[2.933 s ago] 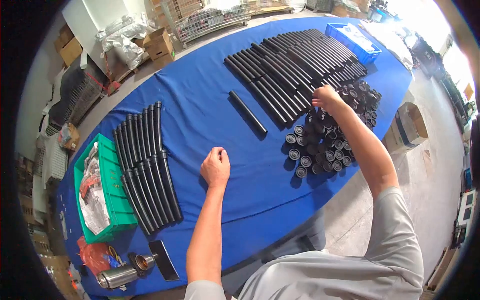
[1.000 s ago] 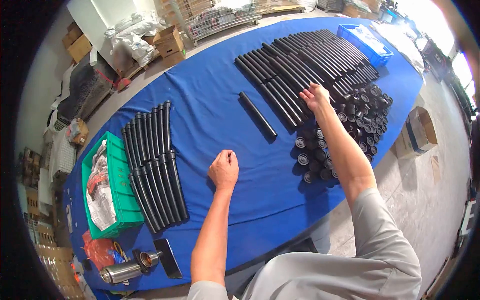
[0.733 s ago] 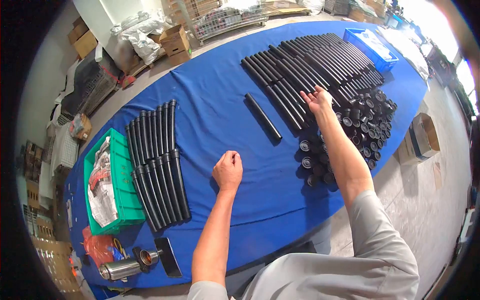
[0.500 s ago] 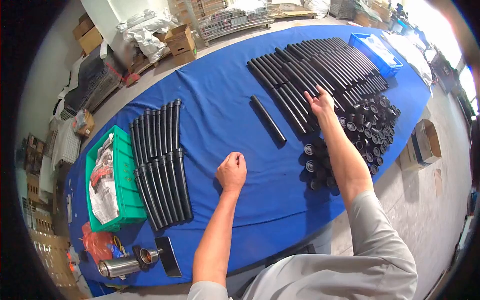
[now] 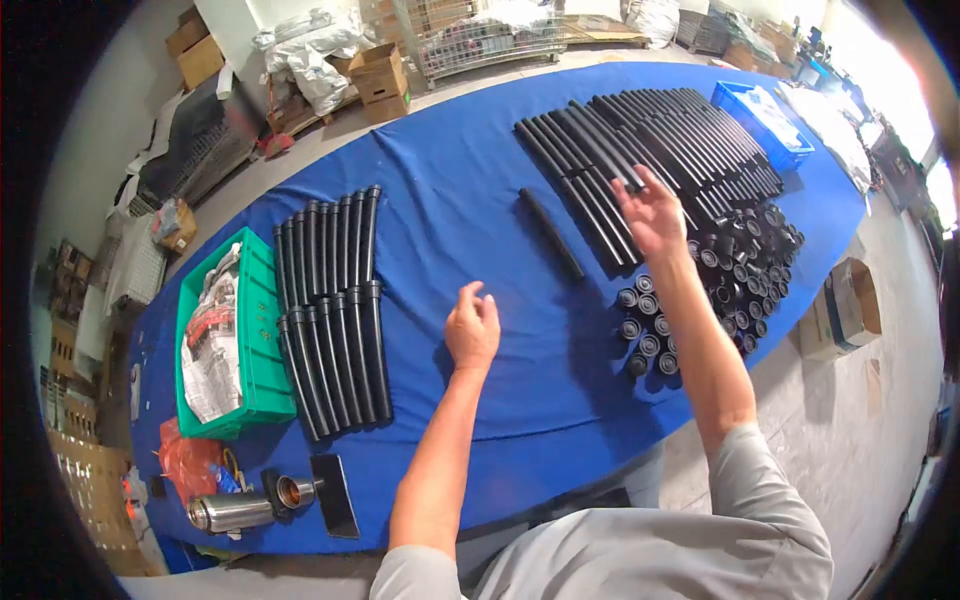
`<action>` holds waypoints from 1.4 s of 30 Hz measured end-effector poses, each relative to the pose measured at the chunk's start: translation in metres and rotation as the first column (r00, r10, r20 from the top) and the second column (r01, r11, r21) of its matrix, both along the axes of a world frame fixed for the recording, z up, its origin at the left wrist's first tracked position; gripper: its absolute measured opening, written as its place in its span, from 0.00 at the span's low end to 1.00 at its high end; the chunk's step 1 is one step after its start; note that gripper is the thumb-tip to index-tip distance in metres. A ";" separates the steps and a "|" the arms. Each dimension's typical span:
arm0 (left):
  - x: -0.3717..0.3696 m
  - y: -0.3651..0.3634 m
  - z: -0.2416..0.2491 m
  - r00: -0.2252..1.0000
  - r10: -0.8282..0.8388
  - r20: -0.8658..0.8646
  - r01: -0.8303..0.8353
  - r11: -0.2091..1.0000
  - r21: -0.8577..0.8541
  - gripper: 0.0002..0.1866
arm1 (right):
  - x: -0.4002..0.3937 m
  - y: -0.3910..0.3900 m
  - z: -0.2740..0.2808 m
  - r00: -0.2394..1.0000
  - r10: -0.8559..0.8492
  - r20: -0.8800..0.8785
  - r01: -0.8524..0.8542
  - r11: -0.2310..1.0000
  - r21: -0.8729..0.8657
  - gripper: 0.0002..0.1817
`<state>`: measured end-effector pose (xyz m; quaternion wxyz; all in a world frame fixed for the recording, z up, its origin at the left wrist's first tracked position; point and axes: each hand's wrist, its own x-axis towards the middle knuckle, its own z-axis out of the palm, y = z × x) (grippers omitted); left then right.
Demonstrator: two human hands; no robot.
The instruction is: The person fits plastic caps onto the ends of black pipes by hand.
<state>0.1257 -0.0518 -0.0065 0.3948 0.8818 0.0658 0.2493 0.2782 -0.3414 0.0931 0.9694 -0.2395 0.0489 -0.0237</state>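
My right hand (image 5: 655, 218) is open, palm up with fingers apart, over the near edge of a large bank of black tubes (image 5: 600, 172). A heap of black caps (image 5: 740, 262) lies beside its forearm, with several more caps (image 5: 648, 325) grouped just left of it. My left hand (image 5: 472, 328) hovers above the cloth, fingers loosely bent and parted, holding nothing. Between the hands and farther off, one black tube (image 5: 552, 235) lies alone. Two rows of tubes with collared ends (image 5: 335, 305) rest left of my left hand.
A blue cloth (image 5: 450, 230) covers the table. At left stands a green crate (image 5: 262, 345) with newspaper, near a steel flask (image 5: 232, 511), its cup (image 5: 294, 491) and a phone (image 5: 334, 495). A blue bin (image 5: 765, 125) sits far right; a cardboard box (image 5: 845, 308) is on the floor.
My left hand has loosened from a closed shape, its fingers now apart. My right hand has shifted slightly, its fingers more spread. The whole view has tilted a little.
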 end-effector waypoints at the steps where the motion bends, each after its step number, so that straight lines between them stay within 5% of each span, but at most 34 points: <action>1: -0.002 -0.001 0.006 1.000 0.005 -0.005 -0.006 0.994 -0.111 0.19 | -0.020 0.009 0.002 0.997 0.058 0.043 -0.059 0.998 0.021 0.12; 8: -0.001 0.000 0.008 0.991 -0.056 0.122 0.073 0.987 -0.145 0.28 | -0.128 0.090 -0.049 0.977 0.192 -0.097 -0.175 0.971 0.161 0.12; 11: 0.001 0.003 0.005 0.974 -0.159 0.162 0.154 0.987 0.044 0.29 | -0.155 0.123 -0.055 0.970 0.137 -0.203 -0.120 0.988 0.096 0.14; 17: 0.001 -0.003 0.007 0.942 -0.335 0.029 0.312 0.903 0.294 0.24 | -0.178 0.157 -0.086 0.942 0.206 -0.266 -0.135 0.955 0.263 0.09; 19: -0.002 -0.006 0.008 0.922 -0.383 -0.054 0.374 0.847 0.377 0.23 | -0.181 0.155 -0.096 0.945 0.290 -0.154 -0.247 0.936 0.251 0.11; 22: -0.002 -0.006 0.012 0.905 -0.389 -0.173 0.426 0.813 0.398 0.20 | -0.190 0.149 -0.087 0.932 0.272 -0.238 -0.214 0.946 0.244 0.15; 26: -0.003 -0.009 0.018 0.910 -0.382 -0.161 0.415 0.837 0.357 0.19 | -0.217 0.107 -0.037 0.842 0.317 -0.436 -0.350 0.937 0.005 0.19; 29: -0.005 -0.011 0.017 0.915 -0.379 -0.141 0.404 0.841 0.361 0.20 | -0.190 0.055 -0.009 0.917 0.346 -0.198 -0.389 0.885 -0.257 0.21; 31: -0.006 -0.011 0.017 0.910 -0.376 -0.174 0.414 0.845 0.339 0.20 | -0.140 0.017 0.021 0.972 0.235 -0.016 -0.208 0.823 -0.528 0.19; 33: -0.006 -0.012 0.017 0.909 -0.379 -0.172 0.416 0.845 0.336 0.20 | -0.077 -0.022 0.027 0.998 0.019 0.068 0.040 0.633 -0.773 0.20; 35: -0.005 -0.010 0.018 0.912 -0.377 -0.163 0.411 0.846 0.339 0.21 | -0.010 -0.066 0.015 0.953 -0.067 0.297 0.292 -0.069 -0.954 0.22; 37: -0.005 -0.011 0.014 0.915 -0.370 -0.162 0.404 0.849 0.340 0.21 | 0.033 -0.088 0.015 0.948 0.017 0.319 0.285 -0.497 -0.819 0.19; 39: -0.006 -0.011 0.014 0.916 -0.366 -0.166 0.401 0.844 0.355 0.21 | 0.057 -0.092 0.005 0.950 0.095 0.297 0.270 -0.724 -0.634 0.15; 42: -0.005 -0.010 0.014 0.914 -0.373 -0.162 0.406 0.838 0.363 0.21 | 0.087 -0.085 -0.015 0.959 0.187 0.213 0.268 -0.841 -0.469 0.14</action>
